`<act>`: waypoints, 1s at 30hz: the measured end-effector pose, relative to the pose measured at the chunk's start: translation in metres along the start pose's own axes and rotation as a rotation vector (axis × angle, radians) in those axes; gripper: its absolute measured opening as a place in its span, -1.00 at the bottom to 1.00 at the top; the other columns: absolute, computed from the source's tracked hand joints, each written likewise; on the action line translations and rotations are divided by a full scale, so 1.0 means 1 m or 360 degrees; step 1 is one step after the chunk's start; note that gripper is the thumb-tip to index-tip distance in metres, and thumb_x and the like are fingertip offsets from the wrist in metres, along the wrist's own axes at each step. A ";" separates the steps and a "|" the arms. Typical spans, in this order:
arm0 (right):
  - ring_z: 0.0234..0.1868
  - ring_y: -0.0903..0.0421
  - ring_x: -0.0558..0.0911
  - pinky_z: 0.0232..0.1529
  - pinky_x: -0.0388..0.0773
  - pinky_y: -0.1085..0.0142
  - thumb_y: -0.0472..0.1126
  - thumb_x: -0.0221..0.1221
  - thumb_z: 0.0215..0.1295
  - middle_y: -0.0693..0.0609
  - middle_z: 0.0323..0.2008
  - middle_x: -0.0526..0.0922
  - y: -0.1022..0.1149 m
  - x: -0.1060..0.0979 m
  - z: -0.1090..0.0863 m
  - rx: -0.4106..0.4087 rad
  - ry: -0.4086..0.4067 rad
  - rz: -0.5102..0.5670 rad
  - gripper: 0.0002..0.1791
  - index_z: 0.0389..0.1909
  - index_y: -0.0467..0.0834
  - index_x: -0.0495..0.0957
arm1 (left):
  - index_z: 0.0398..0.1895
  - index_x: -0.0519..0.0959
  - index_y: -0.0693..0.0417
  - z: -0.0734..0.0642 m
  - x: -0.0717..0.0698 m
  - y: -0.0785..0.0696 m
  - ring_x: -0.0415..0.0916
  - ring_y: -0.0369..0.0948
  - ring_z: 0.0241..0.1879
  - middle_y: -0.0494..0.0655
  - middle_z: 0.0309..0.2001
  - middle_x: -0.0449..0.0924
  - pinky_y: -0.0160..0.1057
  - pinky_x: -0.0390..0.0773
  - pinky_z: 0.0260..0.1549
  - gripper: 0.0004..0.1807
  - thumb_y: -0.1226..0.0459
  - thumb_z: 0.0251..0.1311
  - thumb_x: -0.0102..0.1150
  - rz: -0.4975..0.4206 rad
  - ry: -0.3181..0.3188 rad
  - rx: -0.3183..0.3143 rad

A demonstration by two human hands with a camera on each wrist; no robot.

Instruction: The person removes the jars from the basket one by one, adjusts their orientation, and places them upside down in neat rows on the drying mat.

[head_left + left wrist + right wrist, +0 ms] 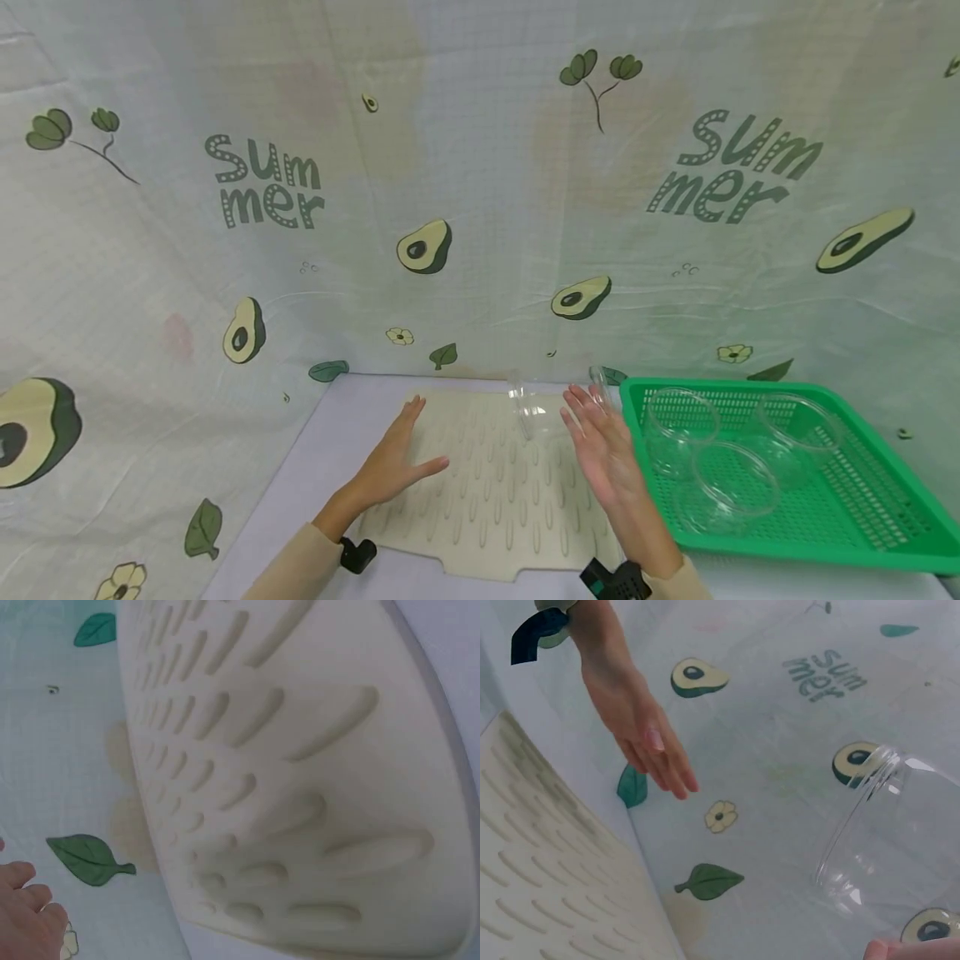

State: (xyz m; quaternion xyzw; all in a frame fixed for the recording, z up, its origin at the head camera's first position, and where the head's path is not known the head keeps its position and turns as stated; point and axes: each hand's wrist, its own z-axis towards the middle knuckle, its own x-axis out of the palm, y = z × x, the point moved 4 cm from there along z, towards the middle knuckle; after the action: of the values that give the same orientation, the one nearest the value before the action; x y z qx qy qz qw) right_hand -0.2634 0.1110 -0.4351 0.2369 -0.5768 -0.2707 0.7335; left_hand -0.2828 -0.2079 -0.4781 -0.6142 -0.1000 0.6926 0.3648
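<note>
Backdrop: a pale cloth (495, 167) with avocados, leaves, flowers and the word "summer" printed on it, rising behind everything.
Table: a whitish surface (322, 458), showing along the left side of the board.
Left sleeve: beige (292, 567), with a black wrist device (357, 555) at its cuff.
Left hand: in the air over the left part of the board (390, 467), fingers extended, thumb spread well away from them, holding nothing.
Board: cream-coloured (487, 508), covered in rows of elongated marks, its near edge stepped, lying between the two arms.
Clear jar: a see-through, round-sided vessel (538, 408) tipped on its side at the far right part of the board, left of the basket; whether it rests there or is raised I cannot tell.
Right hand: fingers straight and close together, palm turned inward (603, 454), overlapping the jar's right end in the head view; contact cannot be told.
Right cuff: beige sleeve (682, 583) and a second dark wrist device (617, 580).
Basket: green, perforated, shallow (855, 500), right of the board.
Basket contents: three clear vessels (727, 492), upright, grouped toward the left and middle.
</note>
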 end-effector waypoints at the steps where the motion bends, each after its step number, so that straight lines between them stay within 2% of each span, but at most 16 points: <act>1: 0.38 -0.03 0.32 0.44 0.13 0.13 -0.26 -0.03 0.53 -0.08 0.24 0.39 -0.001 0.000 0.001 0.0002 -0.0004 0.0000 -0.36 0.44 -0.23 -0.14 | 0.62 -0.14 0.01 -0.001 0.000 0.003 -0.30 0.06 0.55 -0.01 0.60 -0.25 0.35 -0.04 0.36 0.20 -0.21 0.11 0.34 -0.0002 0.0031 -0.0020; 3: 0.35 0.00 0.36 0.45 0.12 0.12 -0.26 -0.01 0.53 -0.07 0.21 0.42 -0.005 0.000 0.005 0.0017 -0.0018 0.0006 -0.38 0.43 -0.22 -0.11 | 0.62 -0.16 0.01 -0.002 0.001 0.010 -0.34 0.05 0.55 -0.02 0.60 -0.28 0.36 -0.06 0.36 0.20 -0.21 0.12 0.33 0.0006 0.0083 -0.0041; 4: 0.33 0.01 0.38 0.44 0.12 0.11 -0.28 -0.01 0.52 -0.06 0.18 0.45 -0.007 0.000 0.006 0.0015 -0.0001 0.0038 -0.45 0.39 -0.22 -0.02 | 0.63 -0.17 0.01 -0.002 0.001 0.013 -0.37 0.04 0.55 -0.03 0.60 -0.31 0.36 -0.09 0.36 0.20 -0.22 0.12 0.32 0.0016 0.0112 -0.0059; 6: 0.29 0.03 0.41 0.43 0.12 0.11 -0.28 0.01 0.50 -0.06 0.16 0.44 -0.012 -0.001 0.010 0.0042 -0.0024 0.0064 -0.49 0.34 -0.22 0.04 | 0.62 -0.19 0.02 -0.002 0.002 0.019 -0.40 0.05 0.55 -0.02 0.60 -0.34 0.35 -0.12 0.37 0.21 -0.23 0.13 0.30 0.0032 0.0156 -0.0076; 10: 0.22 0.03 0.48 0.37 0.25 0.14 -0.30 0.04 0.48 -0.07 0.10 0.49 -0.022 -0.001 0.012 0.0082 -0.0069 0.0101 -0.61 0.20 -0.21 0.14 | 0.62 -0.17 0.09 -0.004 0.005 0.031 -0.41 0.10 0.55 0.07 0.60 -0.37 0.37 -0.13 0.36 0.21 -0.20 0.12 0.33 0.0070 0.0217 -0.0129; 14: 0.22 0.02 0.49 0.34 0.31 0.15 -0.31 0.07 0.46 -0.06 0.06 0.53 -0.030 0.002 0.013 0.0112 -0.0107 0.0091 -0.50 0.26 -0.27 0.04 | 0.60 -0.12 0.16 -0.004 0.008 0.039 -0.38 0.15 0.54 0.14 0.59 -0.35 0.41 -0.07 0.33 0.21 -0.14 0.09 0.39 0.0065 0.0257 -0.0170; 18: 0.20 0.04 0.49 0.37 0.25 0.13 -0.30 0.08 0.46 -0.05 0.07 0.52 -0.035 0.004 0.017 0.0140 -0.0115 0.0062 -0.35 0.36 -0.30 -0.09 | 0.59 -0.08 0.21 -0.003 0.010 0.045 -0.36 0.18 0.54 0.20 0.58 -0.29 0.39 -0.06 0.34 0.21 -0.13 0.08 0.41 0.0076 0.0271 -0.0169; 25: 0.23 0.02 0.42 0.43 0.14 0.06 -0.31 0.09 0.41 -0.12 0.16 0.39 -0.046 0.005 0.024 0.0175 -0.0153 -0.0001 -0.23 0.44 -0.34 -0.18 | 0.57 -0.08 0.30 -0.004 0.016 0.058 -0.30 0.23 0.52 0.28 0.57 -0.26 0.32 -0.06 0.37 0.21 -0.17 0.10 0.37 0.0147 0.0325 -0.0160; 27: 0.23 0.03 0.43 0.44 0.14 0.05 -0.32 0.09 0.40 -0.13 0.18 0.38 -0.050 0.004 0.025 0.0197 -0.0186 -0.0015 -0.22 0.44 -0.34 -0.17 | 0.56 -0.07 0.31 -0.007 0.017 0.061 -0.29 0.24 0.52 0.29 0.57 -0.26 0.32 -0.03 0.37 0.22 -0.19 0.10 0.36 0.0151 0.0351 -0.0184; 30: 0.18 0.07 0.47 0.42 0.18 0.08 -0.35 0.07 0.38 -0.09 0.13 0.43 -0.054 0.003 0.029 0.0216 -0.0229 -0.0022 -0.32 0.38 -0.31 -0.07 | 0.56 -0.06 0.31 -0.008 0.019 0.065 -0.30 0.23 0.53 0.30 0.56 -0.26 0.32 -0.02 0.37 0.23 -0.21 0.08 0.36 0.0163 0.0398 -0.0231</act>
State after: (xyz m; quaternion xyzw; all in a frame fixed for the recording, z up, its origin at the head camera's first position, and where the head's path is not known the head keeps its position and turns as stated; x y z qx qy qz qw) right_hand -0.2978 0.0676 -0.4618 0.2701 -0.6434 -0.2524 0.6704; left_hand -0.2994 -0.2450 -0.5326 -0.7248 -0.0721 0.6192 0.2934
